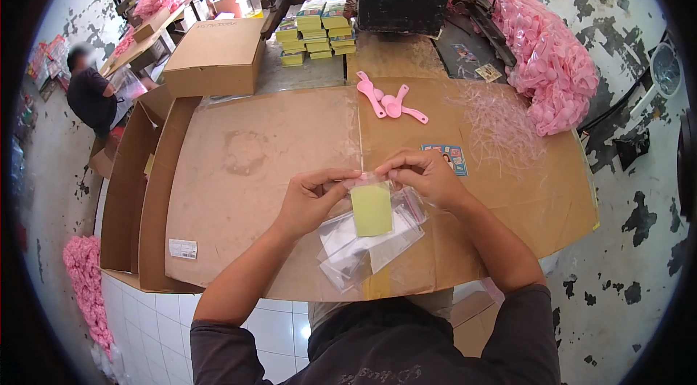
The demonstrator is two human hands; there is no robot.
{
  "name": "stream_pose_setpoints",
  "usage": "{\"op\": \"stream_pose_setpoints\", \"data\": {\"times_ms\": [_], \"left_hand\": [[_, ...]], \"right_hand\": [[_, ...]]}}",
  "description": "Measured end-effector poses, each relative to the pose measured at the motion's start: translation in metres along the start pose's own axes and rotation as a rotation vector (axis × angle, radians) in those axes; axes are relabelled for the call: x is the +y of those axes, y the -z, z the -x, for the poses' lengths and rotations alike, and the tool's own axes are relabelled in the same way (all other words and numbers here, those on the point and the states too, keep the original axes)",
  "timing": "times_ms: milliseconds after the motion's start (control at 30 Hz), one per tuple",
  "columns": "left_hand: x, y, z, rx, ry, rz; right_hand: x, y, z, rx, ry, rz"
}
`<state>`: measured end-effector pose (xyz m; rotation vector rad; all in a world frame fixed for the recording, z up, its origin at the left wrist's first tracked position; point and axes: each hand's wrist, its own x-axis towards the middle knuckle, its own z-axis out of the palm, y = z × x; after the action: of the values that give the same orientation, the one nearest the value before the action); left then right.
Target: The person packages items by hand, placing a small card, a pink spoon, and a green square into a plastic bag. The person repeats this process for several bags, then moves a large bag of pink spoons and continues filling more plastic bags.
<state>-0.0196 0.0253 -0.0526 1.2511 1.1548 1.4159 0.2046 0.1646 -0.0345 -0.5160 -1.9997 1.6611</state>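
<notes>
Between my hands hangs a small clear plastic bag with a yellow card inside it. My left hand pinches the bag's upper left corner, and my right hand pinches its upper right. A little pink shows at the bag's top edge; I cannot make out what it is. Below lie several clear plastic bags, overlapping on the cardboard. Beyond my hands sit pink measuring spoons. A blue printed card lies partly behind my right hand.
Pale plastic strips are strewn on the cardboard-covered table. A big pile of pink spoons stands at right. Stacks of yellow cards and a closed carton are at the back. An open box borders the left; a person sits beyond.
</notes>
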Motion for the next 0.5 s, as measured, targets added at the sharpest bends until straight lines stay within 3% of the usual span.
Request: {"op": "stream_pose_setpoints", "data": {"times_ms": [100,200,300,500], "left_hand": [[0.0044,0.0009,0.0018,-0.015,0.007,0.104],[-0.0009,-0.0003,0.0006,0.013,0.134,0.212],[0.005,-0.0036,-0.0003,0.029,0.17,0.025],[-0.0044,-0.0019,-0.0029,-0.013,0.167,0.055]], "right_hand": [[-0.0018,0.0033,0.0009,-0.014,-0.046,-0.04],[-0.0036,0.0003,0.0018,-0.003,-0.067,-0.032],[0.0003,-0.0036,0.0024,-0.012,-0.054,-0.117],[0.002,-0.0009,0.0025,-0.029,-0.093,-0.086]]}}
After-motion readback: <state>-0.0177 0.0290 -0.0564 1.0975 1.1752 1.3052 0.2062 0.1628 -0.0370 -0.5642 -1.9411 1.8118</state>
